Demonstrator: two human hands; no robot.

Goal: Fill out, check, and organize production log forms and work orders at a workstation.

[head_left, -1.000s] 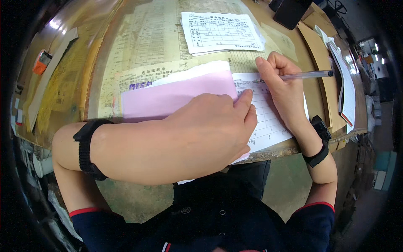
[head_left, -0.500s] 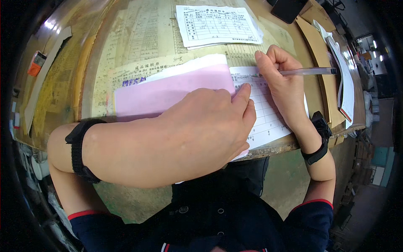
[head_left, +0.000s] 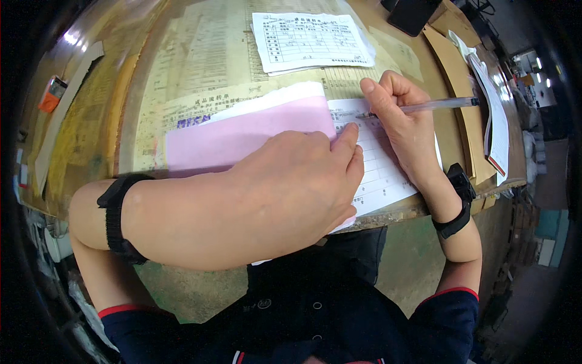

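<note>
My left hand (head_left: 303, 179) lies palm down across the pink sheet (head_left: 242, 139), its fingers stretched to the right onto a white printed form (head_left: 382, 173). The pink sheet is folded back to the left, with white paper edges showing behind it. My right hand (head_left: 403, 118) pinches a clear-barrelled pen (head_left: 445, 104) between thumb and fingers. The pen's tip is at the upper part of the form, just beyond the left fingertips. Part of the form is hidden beneath both hands.
Another filled-in form (head_left: 312, 39) lies farther back on the table (head_left: 136, 79). A dark phone-like object (head_left: 413, 13) rests at the back right. Cardboard (head_left: 451, 97) and a paper pad (head_left: 494, 121) stand along the right side. An orange device (head_left: 53, 94) is at far left.
The whole view has shifted slightly. My right hand and the pen have moved very little over the form; my left hand keeps its place on the pink sheet.
</note>
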